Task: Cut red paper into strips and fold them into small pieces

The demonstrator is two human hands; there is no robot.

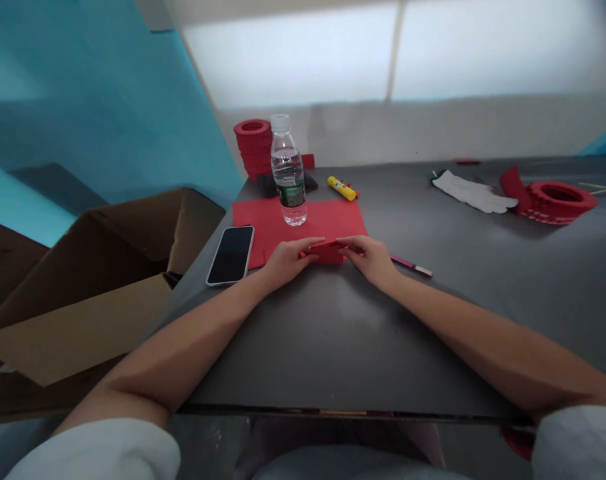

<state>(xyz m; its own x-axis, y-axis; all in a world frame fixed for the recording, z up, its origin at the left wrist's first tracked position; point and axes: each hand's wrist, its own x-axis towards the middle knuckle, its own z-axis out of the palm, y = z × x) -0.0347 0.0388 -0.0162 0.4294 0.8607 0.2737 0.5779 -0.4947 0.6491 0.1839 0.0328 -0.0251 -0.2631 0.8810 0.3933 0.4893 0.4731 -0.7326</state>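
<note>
At the centre of the frame, the left hand [287,259] and right hand [371,257] pinch a small folded red paper piece [327,252] from both ends, on the dark counter [333,333] just below a red sheet [277,223] bearing a water bottle [288,172].

One head-worn camera looks forward and down, close over the dark table [303,347].

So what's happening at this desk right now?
A person seated at a dark table presses a small folded red paper piece between both hands, the left hand and right hand meeting on it. It lies at the near edge of a red paper sheet that also carries a water bottle. A phone lies left, a pink pen right, a glue stick behind.
</note>
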